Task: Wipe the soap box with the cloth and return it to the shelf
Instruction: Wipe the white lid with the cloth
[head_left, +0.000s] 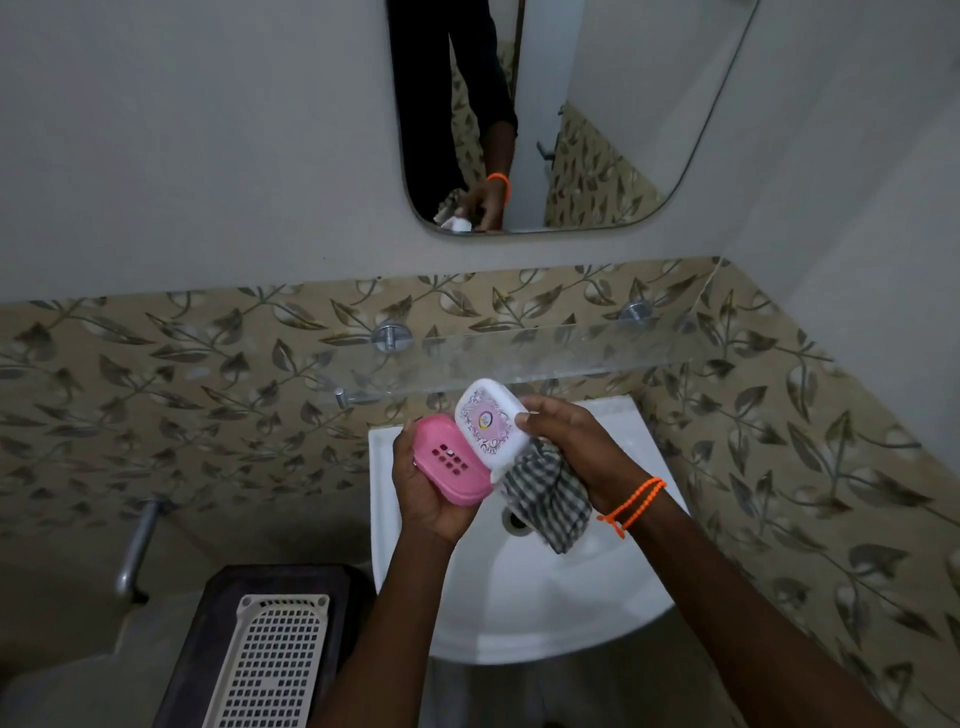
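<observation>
The soap box (457, 457) is off the shelf (519, 358) and held above the sink (519, 597), open. It consists of a pink base (449, 465) with drain holes and a white lid (491, 426) with a printed pattern. No soap is visible in the base.

Left hand (423, 488): cups the base from below, fingers curled around its underside.

Right hand (566, 441): fingers pinch the edge of the lid; the checked cloth (548, 493) is bunched under the palm and hangs down over the sink.

Progress, as judged from this view:
- Retrieval of the box from the shelf: done.
- Wiping: under way. The cloth touches or lies just beside the lid's lower edge; which surfaces are already clean cannot be determined.
- Closing the box: not yet done.
- Return to the shelf: not yet done. The glass shelf, mounted on the tiled wall just beyond the hands, shows nothing on it.
</observation>
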